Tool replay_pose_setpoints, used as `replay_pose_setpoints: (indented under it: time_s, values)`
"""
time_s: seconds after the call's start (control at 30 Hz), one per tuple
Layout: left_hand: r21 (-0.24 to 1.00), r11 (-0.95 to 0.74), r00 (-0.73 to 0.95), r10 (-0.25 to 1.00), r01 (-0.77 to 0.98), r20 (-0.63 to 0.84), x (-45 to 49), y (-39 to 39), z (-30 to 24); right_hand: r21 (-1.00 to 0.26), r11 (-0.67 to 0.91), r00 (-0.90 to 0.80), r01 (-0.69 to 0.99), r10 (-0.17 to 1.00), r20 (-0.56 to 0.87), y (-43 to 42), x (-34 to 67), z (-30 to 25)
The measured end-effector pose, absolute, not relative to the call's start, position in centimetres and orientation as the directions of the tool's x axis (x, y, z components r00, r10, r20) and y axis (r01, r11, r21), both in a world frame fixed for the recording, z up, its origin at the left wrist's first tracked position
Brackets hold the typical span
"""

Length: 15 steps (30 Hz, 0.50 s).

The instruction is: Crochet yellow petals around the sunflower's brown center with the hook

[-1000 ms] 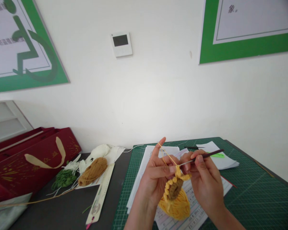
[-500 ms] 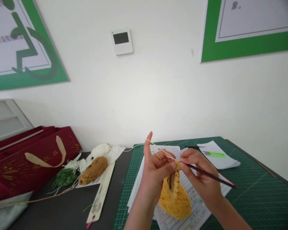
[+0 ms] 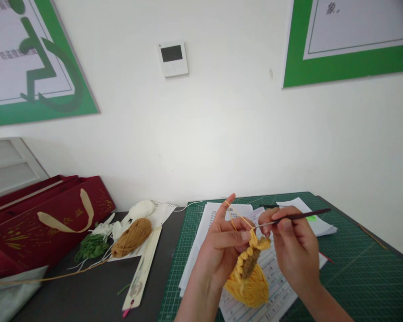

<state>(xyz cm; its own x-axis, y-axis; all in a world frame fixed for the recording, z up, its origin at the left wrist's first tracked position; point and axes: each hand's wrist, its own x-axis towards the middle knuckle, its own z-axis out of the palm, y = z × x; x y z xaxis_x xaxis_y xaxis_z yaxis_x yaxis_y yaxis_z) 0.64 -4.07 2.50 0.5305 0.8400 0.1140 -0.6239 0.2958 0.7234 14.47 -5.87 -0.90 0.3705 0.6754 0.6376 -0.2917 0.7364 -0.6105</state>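
The yellow-and-brown crocheted piece (image 3: 247,263) is held between the hands, with the yellow yarn ball (image 3: 255,293) at its six o'clock; whether the two touch cannot be told. At ten o'clock of the piece, its upper edge is pinched between the thumb and fingers of the left hand (image 3: 217,246), and the yellow yarn strand (image 3: 241,214) is run over a raised finger. At two o'clock, the dark handle of the crochet hook (image 3: 302,215) is gripped in the right hand (image 3: 297,250), fingers closed.

The piece is judged to be light, soft and floppy, easily bent and hard to break, though its loops could be stretched or slipped. It is best taken by the firm stitched edge just beside the hook's tip. The hook is likely stiff and smooth, best gripped along its handle.
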Motion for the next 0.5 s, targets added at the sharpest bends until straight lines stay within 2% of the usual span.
replay_pose_setpoints:
  time_s: [0.13,0.23,0.27,0.33,0.37,0.43,0.5]
  values:
    - [0.751,0.277,0.546,0.828,-0.599,0.130,0.4,-3.9,2.5,-0.677,0.567,0.306,-0.469,0.823,0.478,-5.9,14.3,-0.5]
    - [0.779,0.193,0.496,0.852,-0.597,0.169,0.4,-4.1,2.7,-0.716,0.551,0.272,-0.427,0.834,0.480,-5.7,14.3,-0.5]
    - [0.784,0.166,0.473,0.862,-0.598,0.179,0.5,-4.2,2.8,-0.724,0.592,0.280,-0.353,0.805,0.523,-5.7,14.4,-0.6]
    - [0.785,0.128,0.432,0.882,-0.607,0.190,0.6,-4.4,3.0,-0.697,0.714,0.263,-0.072,0.687,0.677,-5.5,14.9,-0.9]
    - [0.784,0.115,0.413,0.890,-0.610,0.191,0.7,-4.5,3.0,-0.628,0.771,0.215,0.110,0.598,0.772,-5.4,15.2,-1.0]
    - [0.782,0.097,0.382,0.905,-0.616,0.188,0.9,-4.6,3.0,-0.383,0.822,0.049,0.422,0.401,0.915,-5.3,15.9,-1.1]
    - [0.770,0.145,0.401,0.903,-0.622,0.154,1.0,-4.5,2.8,-0.196,0.828,-0.040,0.526,0.254,0.966,-5.4,16.1,-1.2]
